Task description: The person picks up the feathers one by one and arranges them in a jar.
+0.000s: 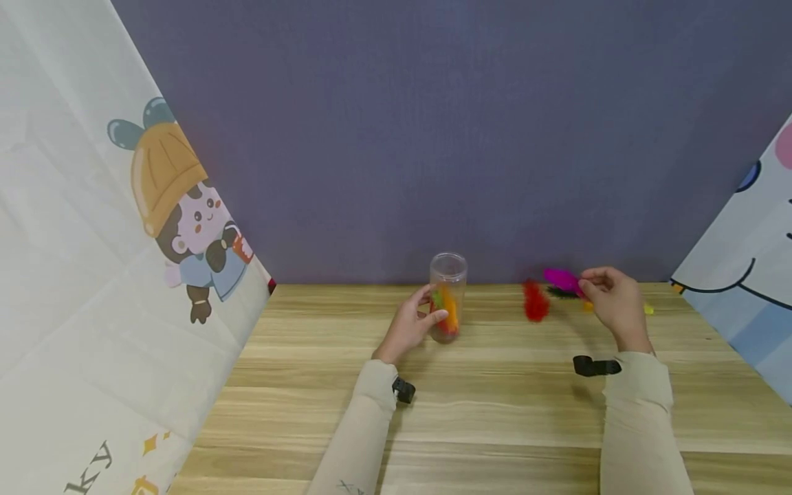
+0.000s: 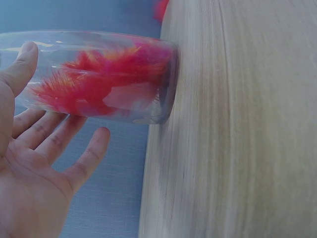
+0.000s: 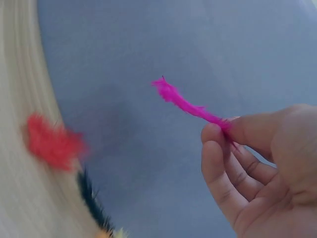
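Observation:
A tall clear jar (image 1: 448, 270) stands on the table with red, orange and green feathers inside it. My left hand (image 1: 410, 326) holds the jar from its left side, thumb in front and fingers behind. In the left wrist view the jar's feathers (image 2: 104, 79) show bright red through the wall. To the right, my right hand (image 1: 614, 302) pinches a magenta feather (image 3: 183, 103) by its end between thumb and fingertips, held up above the table. A fluffy red feather (image 1: 535, 301) lies on the table between the jar and this hand.
Close by my right hand lie a dark feather (image 3: 91, 198), an orange piece (image 1: 587, 306) and a yellow piece (image 1: 648, 309). A dark blue-grey panel (image 1: 433, 137) rises along the table's (image 1: 495, 412) back edge. Printed cartoon sheets (image 1: 80, 240) flank both sides.

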Motion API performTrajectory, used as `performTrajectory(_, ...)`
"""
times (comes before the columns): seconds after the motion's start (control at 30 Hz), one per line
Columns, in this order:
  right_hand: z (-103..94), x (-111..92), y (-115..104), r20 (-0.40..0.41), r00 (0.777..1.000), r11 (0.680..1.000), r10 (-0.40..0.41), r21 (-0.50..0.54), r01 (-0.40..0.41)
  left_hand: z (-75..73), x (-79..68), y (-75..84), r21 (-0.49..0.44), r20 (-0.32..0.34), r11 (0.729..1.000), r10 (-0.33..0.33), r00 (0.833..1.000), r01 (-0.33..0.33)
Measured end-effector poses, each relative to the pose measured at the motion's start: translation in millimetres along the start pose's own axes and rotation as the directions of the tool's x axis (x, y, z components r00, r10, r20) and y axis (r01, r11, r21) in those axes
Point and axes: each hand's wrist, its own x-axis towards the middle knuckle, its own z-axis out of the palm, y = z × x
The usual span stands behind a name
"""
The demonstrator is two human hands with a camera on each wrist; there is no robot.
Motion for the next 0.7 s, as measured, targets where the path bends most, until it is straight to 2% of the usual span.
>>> performTrajectory(0.27,4.0,-2.9,-20.8,-0.015,0.998,0.995,-0.068,0.071,0.069,0.1,0.6,1.2,0.001,-0.003,1.000,0.000,1.000,0.000)
performTrajectory(0.7,6.1,-9.8,-49.9,-0.054,0.987,0.986,-0.151,0.057,0.154,-0.7,0.0,1.4,-0.003,-0.002,1.000,0.005,1.000,-0.005)
